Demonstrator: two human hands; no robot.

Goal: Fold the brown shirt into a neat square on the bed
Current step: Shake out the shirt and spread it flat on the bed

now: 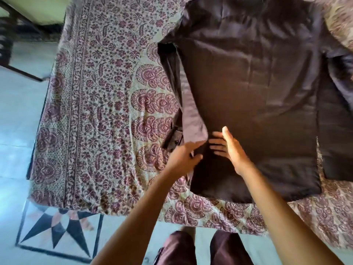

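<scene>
The brown shirt point(252, 96) lies spread flat on the patterned bedsheet point(99, 104), its hem toward me and its collar end far away. Its left sleeve point(189, 115) is folded in along the left side, and the cuff point(172, 139) pokes out beside it. My left hand point(184, 156) pinches the shirt's left edge near the lower end of that sleeve. My right hand point(229, 150) rests flat with fingers spread on the shirt's body just to the right. The right sleeve point(342, 73) runs off the right edge of the view.
The bed's left edge and near edge drop to a pale tiled floor point(17, 115) with a dark star inlay point(59, 228). A dark piece of furniture point(11, 44) stands at the upper left. My legs in dark trousers point(200, 249) stand against the bed's near side.
</scene>
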